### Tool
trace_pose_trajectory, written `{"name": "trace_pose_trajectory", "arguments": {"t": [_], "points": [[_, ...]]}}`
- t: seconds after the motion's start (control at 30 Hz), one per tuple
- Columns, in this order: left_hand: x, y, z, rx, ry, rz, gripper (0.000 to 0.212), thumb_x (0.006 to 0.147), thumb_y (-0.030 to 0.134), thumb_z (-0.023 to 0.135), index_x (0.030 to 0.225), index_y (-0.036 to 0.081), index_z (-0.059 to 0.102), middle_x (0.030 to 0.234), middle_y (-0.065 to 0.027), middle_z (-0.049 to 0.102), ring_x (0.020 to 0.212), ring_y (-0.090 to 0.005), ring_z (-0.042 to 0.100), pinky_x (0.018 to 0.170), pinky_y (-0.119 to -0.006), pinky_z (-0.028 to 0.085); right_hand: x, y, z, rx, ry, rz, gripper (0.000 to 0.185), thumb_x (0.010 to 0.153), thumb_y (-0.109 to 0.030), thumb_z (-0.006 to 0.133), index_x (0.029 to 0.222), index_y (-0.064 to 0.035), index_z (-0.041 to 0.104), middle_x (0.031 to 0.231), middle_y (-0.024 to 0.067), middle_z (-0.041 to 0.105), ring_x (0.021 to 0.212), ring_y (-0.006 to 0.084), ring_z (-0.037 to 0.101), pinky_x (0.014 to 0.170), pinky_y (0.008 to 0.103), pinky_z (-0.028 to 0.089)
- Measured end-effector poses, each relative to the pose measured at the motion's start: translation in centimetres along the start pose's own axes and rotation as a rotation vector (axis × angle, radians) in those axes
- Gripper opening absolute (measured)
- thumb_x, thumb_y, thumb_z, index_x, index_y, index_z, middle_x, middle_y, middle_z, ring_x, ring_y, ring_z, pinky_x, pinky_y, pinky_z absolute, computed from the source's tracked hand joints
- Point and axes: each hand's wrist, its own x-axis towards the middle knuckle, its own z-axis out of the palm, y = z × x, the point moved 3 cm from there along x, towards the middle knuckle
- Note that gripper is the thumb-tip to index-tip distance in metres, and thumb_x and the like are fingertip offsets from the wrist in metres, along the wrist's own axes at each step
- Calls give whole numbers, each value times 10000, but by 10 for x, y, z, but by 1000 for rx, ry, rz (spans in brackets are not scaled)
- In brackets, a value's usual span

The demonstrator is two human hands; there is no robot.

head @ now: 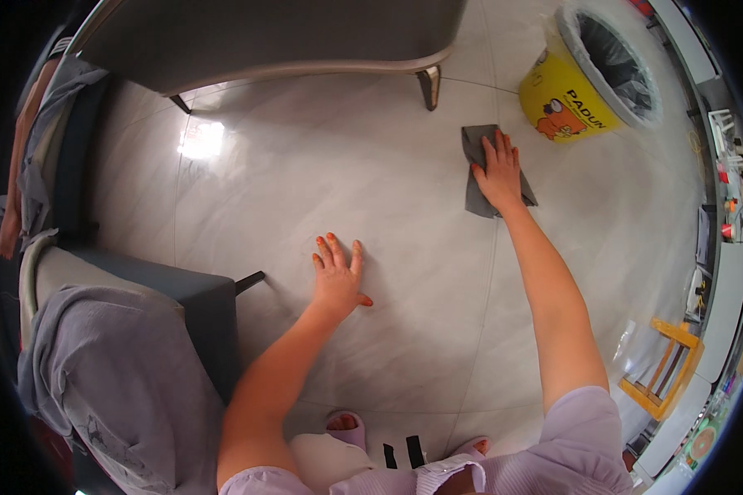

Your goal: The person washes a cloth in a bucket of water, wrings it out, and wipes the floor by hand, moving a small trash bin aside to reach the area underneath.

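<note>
A folded dark grey cloth (478, 197) lies flat on the pale marble-look tile floor (272, 167). My right hand (500, 173) presses down on it with the palm, fingers pointing away from me and slightly spread. To the left and nearer to me, my left hand (337, 275) holds nothing; its fingers are apart, over or on the bare tile. Whether that palm touches the floor cannot be told. Orange stains show on the fingertips of both hands.
A yellow lined trash bin (566, 99) stands beyond the cloth. Ahead is a dark-topped furniture piece (272, 37) on short legs. A chair draped with grey fabric (117, 383) is at left, another person's arm (21, 154) beyond. A small wooden stool (665, 371) sits right, beside shelving (727, 297).
</note>
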Motion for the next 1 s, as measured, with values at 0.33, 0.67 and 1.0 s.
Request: {"name": "trace_pose_trajectory", "arguments": {"t": [0.33, 0.67, 1.0], "points": [[1, -6, 7, -22, 29, 11, 1169, 575, 581, 769, 1447, 78, 174, 1426, -386, 93, 1324, -543, 138, 1050, -560, 261, 2, -110, 15, 18, 126, -30, 671, 861, -478, 521, 1362, -56, 378, 1464, 186, 262, 1367, 344, 203, 1122, 469, 150], [-6, -12, 16, -213, 128, -41, 1145, 540, 514, 820, 1444, 147, 221, 1486, -269, 80, 1369, -461, 96, 1088, -554, 178, -5, -244, 21, 233, 107, -385, 602, 833, -396, 570, 1345, -121, 412, 1438, 133, 329, 1348, 297, 264, 1120, 449, 176], [-58, -87, 94, -673, 861, -330, 236, 763, 35, 584, 987, 29, 512, 1352, -201, 390, 1309, -402, 297, 1075, -577, 172, -92, -328, 9, 458, -147, -776, 720, 758, -516, 627, 1342, -137, 441, 1474, 99, 289, 1384, 253, 203, 1147, 408, 126]]}}
